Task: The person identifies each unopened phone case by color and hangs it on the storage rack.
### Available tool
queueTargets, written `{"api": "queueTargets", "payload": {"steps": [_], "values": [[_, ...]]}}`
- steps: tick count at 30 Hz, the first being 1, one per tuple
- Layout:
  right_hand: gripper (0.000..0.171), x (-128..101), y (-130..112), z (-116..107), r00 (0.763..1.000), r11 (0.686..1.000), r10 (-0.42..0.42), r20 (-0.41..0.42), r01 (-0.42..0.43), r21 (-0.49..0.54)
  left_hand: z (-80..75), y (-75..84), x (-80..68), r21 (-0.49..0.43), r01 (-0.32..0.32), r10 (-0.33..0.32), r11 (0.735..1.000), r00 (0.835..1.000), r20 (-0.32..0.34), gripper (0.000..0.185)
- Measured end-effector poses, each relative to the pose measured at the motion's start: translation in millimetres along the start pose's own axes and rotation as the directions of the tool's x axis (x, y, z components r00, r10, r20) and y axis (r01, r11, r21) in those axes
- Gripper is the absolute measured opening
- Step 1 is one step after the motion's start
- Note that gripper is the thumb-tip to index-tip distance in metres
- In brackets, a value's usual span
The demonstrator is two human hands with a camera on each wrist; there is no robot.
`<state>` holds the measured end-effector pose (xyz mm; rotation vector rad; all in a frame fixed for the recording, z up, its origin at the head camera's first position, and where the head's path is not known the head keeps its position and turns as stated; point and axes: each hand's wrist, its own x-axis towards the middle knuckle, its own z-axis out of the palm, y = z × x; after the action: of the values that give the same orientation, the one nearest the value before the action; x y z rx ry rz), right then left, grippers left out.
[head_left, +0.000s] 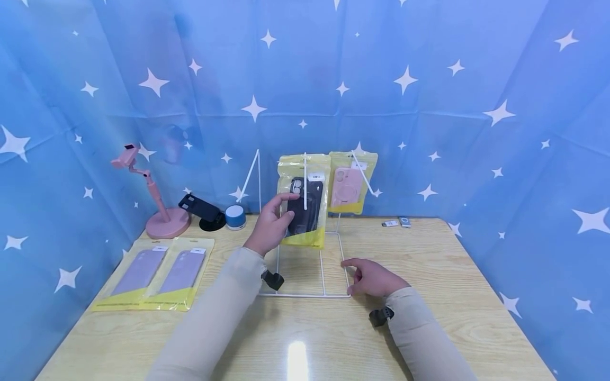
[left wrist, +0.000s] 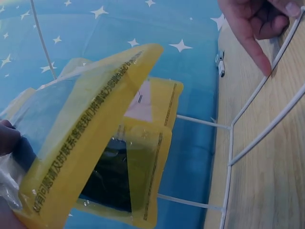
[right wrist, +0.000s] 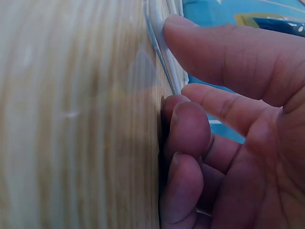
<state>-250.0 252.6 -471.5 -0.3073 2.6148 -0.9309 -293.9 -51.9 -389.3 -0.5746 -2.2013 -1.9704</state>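
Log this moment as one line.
left hand: grips black-case packet on wire rack | right hand: steadies rack base | pink-case packet: hanging

I saw a light wooden table (head_left: 429,328) carrying a white wire rack (head_left: 305,286), two packaged purple phone cases (head_left: 157,272), a pink phone stand (head_left: 159,214), a black holder (head_left: 202,211) and a small blue speaker (head_left: 235,216).

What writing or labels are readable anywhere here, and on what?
Black print runs along the yellow edge of the pouch that the left hand holds: too blurred to read.
White stickers top the hanging pouches and the flat purple-case pouches: too small to read.
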Motion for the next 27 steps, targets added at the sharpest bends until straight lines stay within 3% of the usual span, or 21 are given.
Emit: {"api": "queueTargets", "payload": {"steps": [9, 14, 27], "values": [[0.071, -0.6, 0.5, -1.9, 1.0, 0.999, -0.023, 0.018, 0.022, 0.031, 0.9, 0.7, 16.0, -0.078, -0.002, 0.003, 0.997, 1.0, 0.013, 0.041], [0.072, -1.1, 0.7, -2.3, 0.999, 0.998, -0.045, 0.025, 0.044, 0.05, -1.3, 0.4, 21.1, -0.029, -0.005, 0.005, 1.0, 1.0, 0.008, 0.041], [0.071, -1.0, 0.5, -2.3, 0.999, 0.998, -0.038, 0.019, 0.037, 0.06, -4.9, -2.7, 22.3, 0.038, 0.064, -0.065, 0.997, 0.997, 0.04, 0.042]]}}
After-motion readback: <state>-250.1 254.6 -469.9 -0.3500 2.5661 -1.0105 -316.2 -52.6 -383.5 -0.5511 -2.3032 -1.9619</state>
